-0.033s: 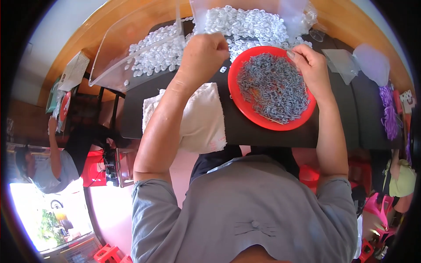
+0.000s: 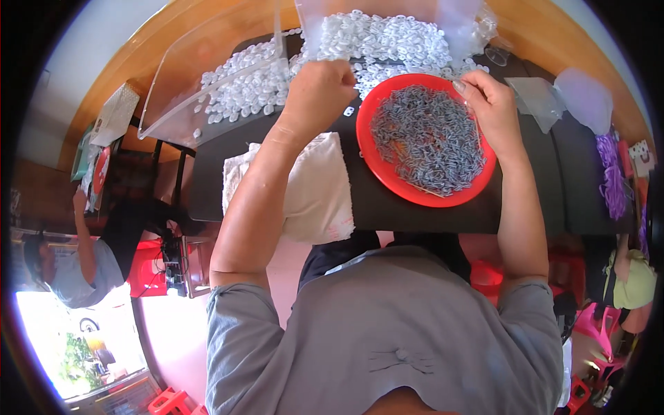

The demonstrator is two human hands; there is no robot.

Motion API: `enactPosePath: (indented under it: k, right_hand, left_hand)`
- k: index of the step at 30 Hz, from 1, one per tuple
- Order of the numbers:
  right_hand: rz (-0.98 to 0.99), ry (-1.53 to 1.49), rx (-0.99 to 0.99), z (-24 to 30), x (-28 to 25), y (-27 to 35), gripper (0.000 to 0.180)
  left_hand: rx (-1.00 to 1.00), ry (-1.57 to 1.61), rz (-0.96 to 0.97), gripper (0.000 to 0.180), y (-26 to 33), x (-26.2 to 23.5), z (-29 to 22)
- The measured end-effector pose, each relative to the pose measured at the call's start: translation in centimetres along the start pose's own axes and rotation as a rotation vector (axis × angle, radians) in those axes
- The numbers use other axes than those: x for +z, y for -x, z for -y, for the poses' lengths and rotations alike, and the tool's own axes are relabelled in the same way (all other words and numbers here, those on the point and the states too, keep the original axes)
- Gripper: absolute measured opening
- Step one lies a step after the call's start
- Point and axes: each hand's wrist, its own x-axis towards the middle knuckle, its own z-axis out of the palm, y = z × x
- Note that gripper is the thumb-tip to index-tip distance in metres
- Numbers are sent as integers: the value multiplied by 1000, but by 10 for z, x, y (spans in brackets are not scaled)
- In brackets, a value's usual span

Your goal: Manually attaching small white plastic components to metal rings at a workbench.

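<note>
My left hand (image 2: 319, 88) is clenched at the edge of the heap of small white plastic rings (image 2: 373, 41), apparently pinching one, though I cannot confirm it. My right hand (image 2: 490, 104) pinches something small at the rim of the red plate (image 2: 370, 155). The plate is piled with grey metal clips (image 2: 429, 145); the white heap is large too, so I judge most of the work is left. A clear plastic tray (image 2: 207, 90) holds more rings. A white cloth (image 2: 315, 194) lies on the black desk (image 2: 408, 211).
</note>
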Motion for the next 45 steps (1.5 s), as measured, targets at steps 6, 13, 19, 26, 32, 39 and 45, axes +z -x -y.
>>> enactPosePath:
  k: [6, 13, 19, 26, 32, 39, 45]
  right_hand:
    - [39, 88, 54, -16, -16, -10, 13]
    - [133, 563, 9, -52, 12, -69, 20]
    - [300, 567, -150, -24, 56, -95, 19]
    - [346, 571, -208, 17, 77, -88, 19]
    - [418, 446, -156, 42, 43, -29, 15]
    - [512, 389, -237, 43, 35, 5, 14]
    - [428, 461, -386, 14, 50, 10, 8]
  left_hand:
    - [-128, -181, 202, 26, 13, 18, 26]
    - [-171, -108, 255, 21, 6, 29, 42]
    - [-40, 73, 82, 16, 10, 38, 31]
    - [-22, -42, 149, 15, 7, 47, 45]
    - [-86, -105, 208, 18, 6, 37, 42]
    - [-127, -13, 168, 19, 11, 33, 39]
    - [-107, -74, 266, 28, 6, 32, 52]
